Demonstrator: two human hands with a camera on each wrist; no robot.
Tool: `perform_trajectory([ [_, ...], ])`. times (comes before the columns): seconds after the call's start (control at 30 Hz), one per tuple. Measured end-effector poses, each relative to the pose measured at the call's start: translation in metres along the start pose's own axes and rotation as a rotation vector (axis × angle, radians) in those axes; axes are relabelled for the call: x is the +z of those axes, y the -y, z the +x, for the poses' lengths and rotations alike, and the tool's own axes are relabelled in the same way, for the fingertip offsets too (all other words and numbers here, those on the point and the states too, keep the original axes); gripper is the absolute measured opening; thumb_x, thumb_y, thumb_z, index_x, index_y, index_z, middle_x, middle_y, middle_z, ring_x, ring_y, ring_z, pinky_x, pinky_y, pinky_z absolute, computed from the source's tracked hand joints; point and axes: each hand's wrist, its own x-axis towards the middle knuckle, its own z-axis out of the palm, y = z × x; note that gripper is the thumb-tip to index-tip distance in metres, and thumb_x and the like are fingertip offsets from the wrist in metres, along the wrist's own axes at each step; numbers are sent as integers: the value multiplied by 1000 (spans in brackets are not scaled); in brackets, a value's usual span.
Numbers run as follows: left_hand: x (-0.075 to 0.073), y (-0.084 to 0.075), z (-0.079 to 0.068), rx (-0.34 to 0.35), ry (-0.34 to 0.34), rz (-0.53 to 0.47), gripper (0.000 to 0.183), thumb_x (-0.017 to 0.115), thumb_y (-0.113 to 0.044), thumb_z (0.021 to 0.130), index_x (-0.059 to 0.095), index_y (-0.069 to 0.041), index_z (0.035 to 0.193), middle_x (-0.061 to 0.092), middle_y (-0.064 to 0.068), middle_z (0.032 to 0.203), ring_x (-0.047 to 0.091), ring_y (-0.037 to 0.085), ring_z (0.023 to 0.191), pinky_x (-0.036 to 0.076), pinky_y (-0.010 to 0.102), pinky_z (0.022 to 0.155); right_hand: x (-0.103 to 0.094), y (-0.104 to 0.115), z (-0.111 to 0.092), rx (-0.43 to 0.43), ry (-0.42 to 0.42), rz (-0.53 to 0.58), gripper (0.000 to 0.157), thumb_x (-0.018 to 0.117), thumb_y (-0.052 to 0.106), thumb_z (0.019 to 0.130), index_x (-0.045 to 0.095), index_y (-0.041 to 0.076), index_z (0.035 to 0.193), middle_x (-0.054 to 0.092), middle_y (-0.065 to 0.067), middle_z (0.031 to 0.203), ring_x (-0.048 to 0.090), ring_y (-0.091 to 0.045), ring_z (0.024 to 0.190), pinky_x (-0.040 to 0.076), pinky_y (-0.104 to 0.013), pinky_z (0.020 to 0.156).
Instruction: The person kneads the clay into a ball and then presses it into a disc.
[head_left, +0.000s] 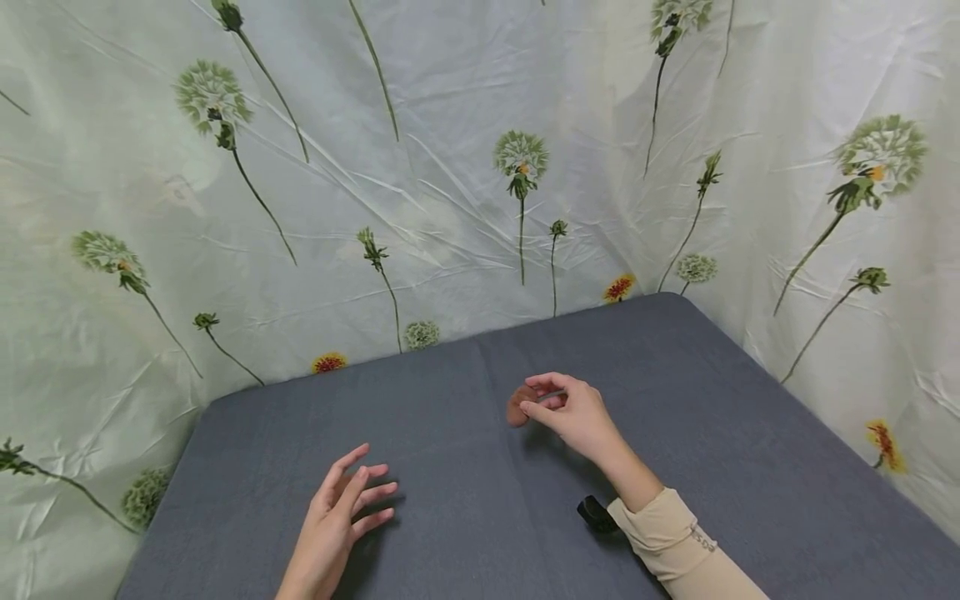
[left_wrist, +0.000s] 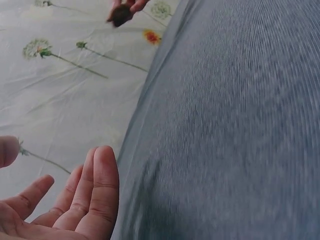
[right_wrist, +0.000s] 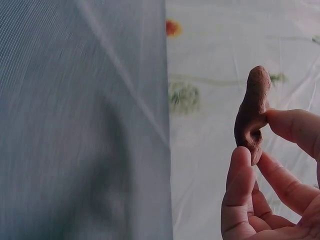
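A small brown clay-like lump [head_left: 517, 407] is held above the table by my right hand [head_left: 576, 417]. In the right wrist view the lump [right_wrist: 254, 100] looks long and bent, with a hollow near its lower end. My right thumb and fingertips pinch that lower part; its upper end sticks out free. My left hand [head_left: 330, 521] hovers over the front left of the table, holding nothing. Its fingers are spread and slightly bent, seen also in the left wrist view, where the lump [left_wrist: 121, 16] shows dark at the top.
A table with a dark grey cloth [head_left: 450, 417] lies beneath both hands. Behind it and at the right hangs a pale curtain [head_left: 450, 208] printed with dandelions. A black strap-like object [head_left: 596, 515] sits at my right cuff, below the beige sleeve [head_left: 663, 533].
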Motion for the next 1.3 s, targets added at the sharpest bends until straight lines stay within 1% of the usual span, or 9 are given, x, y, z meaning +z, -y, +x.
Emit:
perform_trajectory([
  [0.2,15,-6,7,16,25,-31,65,49,-55,112,36,-19,165,54,16,150,73,15,118,65,37,93,33,18,3,-13,37,68,32,83,23,96,77,16,127,78,-3,117,72,-9,89,57,-29,71],
  [0.37,31,-14,14,34,39,-51,68,41,-60,113,34,-16,165,49,19,155,68,22,128,64,41,97,56,31,2,-51,73,105,32,82,22,96,77,15,127,76,-5,120,72,-11,91,59,-28,73],
  [0.6,49,-25,22,91,101,-101,82,25,-76,107,30,-20,167,37,20,168,47,34,151,54,48,114,85,46,0,-120,106,129,34,82,22,98,76,11,129,72,-10,120,72,-14,91,58,-24,71],
  [0.7,57,-30,22,124,134,-121,88,17,-79,105,23,-21,170,30,17,172,40,27,154,46,46,117,98,52,-2,-136,119,146,34,82,22,98,76,9,129,71,-10,119,72,-12,90,58,-22,72],
  [0.77,62,-34,23,137,140,-141,89,14,-80,103,21,-21,170,32,13,171,44,18,150,44,40,116,105,55,-4,-148,126,157,34,82,22,98,76,9,129,71,-10,118,71,-11,89,58,-21,72],
  [0.87,70,-38,24,163,123,-199,87,13,-78,104,20,-21,169,41,3,162,55,6,136,46,31,111,114,59,-7,-176,128,148,33,81,22,99,76,7,128,71,-9,116,71,-9,88,58,-19,75],
  [0.97,77,-43,26,194,73,-263,83,15,-76,105,26,-22,166,48,-4,152,59,2,129,50,25,104,119,61,-10,-211,112,122,30,79,21,100,77,6,127,72,-7,111,71,-8,88,58,-18,77],
  [1.17,84,-49,31,234,-4,-264,79,13,-73,107,34,-24,165,48,-2,160,46,8,146,49,18,101,119,67,-12,-312,61,58,23,67,22,109,81,9,121,76,-6,107,73,-14,90,60,-21,79],
  [1.3,81,-47,36,263,-21,-253,80,10,-72,107,35,-22,165,45,0,164,36,16,157,47,18,97,119,71,-13,-393,64,30,32,56,24,114,83,7,114,78,-9,110,76,-22,99,62,-25,83],
])
